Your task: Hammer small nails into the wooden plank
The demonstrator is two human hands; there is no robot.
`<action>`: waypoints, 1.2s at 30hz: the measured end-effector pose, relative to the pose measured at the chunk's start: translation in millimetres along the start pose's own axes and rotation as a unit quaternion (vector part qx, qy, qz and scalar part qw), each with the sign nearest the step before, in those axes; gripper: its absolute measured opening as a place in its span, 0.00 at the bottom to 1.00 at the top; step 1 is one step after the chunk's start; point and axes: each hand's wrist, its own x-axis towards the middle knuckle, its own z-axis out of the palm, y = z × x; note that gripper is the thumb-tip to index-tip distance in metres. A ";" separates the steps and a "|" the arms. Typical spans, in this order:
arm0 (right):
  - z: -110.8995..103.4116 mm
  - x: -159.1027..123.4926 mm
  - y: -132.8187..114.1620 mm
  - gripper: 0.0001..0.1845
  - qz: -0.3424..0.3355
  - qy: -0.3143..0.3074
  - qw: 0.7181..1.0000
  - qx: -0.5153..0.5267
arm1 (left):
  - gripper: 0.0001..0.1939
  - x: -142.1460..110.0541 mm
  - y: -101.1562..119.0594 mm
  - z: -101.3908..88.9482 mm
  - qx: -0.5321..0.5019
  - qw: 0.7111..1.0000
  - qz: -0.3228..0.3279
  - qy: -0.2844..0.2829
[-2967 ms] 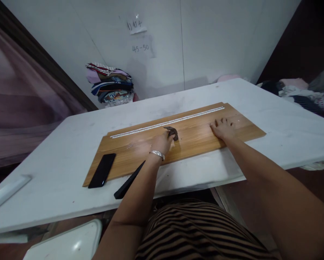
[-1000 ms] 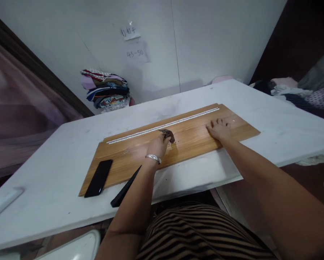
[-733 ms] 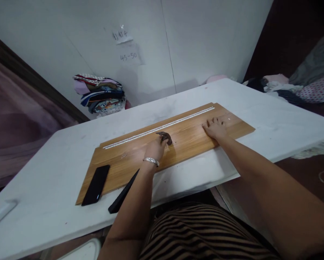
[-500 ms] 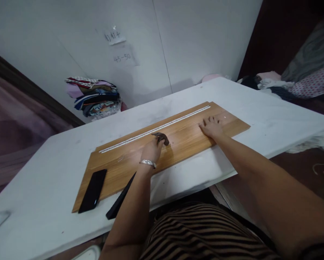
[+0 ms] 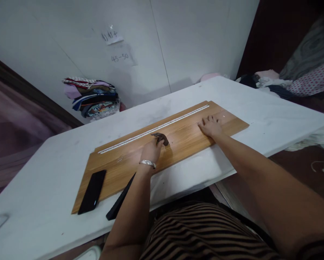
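My left hand (image 5: 151,151), with a silver bracelet at the wrist, is closed around a claw hammer (image 5: 162,138) close to its dark metal head. The head is just over the wooden board (image 5: 183,139); whether it touches cannot be told. A black bar, apparently the hammer's handle (image 5: 121,199), shows beside my left forearm, its middle hidden by the wrist. My right hand (image 5: 211,127) lies on the board's right part, fingers spread. Small dark marks are in the wood right of the hammer head. Along the board's far side runs a white double strip (image 5: 153,130).
A black phone (image 5: 92,191) rests on the board's near left corner. The board lies on a white table (image 5: 59,173). Folded cloth (image 5: 94,95) is stacked against the wall at the back left; more cloth (image 5: 275,83) lies at the right.
The view has shifted very slightly. Both hands, the hammer and the board hold their places.
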 end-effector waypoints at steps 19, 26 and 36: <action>6.0 3.8 2.3 0.34 0.000 0.010 1.000 0.001 | 0.22 1.5 -1.9 -0.6 0.005 1.000 -0.002 0.004; 6.5 4.6 2.9 0.33 0.000 0.009 1.000 0.001 | 0.22 1.2 0.2 -2.4 -0.007 1.000 -0.002 0.000; 3.2 0.5 1.6 0.32 -0.002 0.010 1.000 -0.002 | 0.22 0.8 -0.1 -4.0 -0.009 1.000 -0.004 0.003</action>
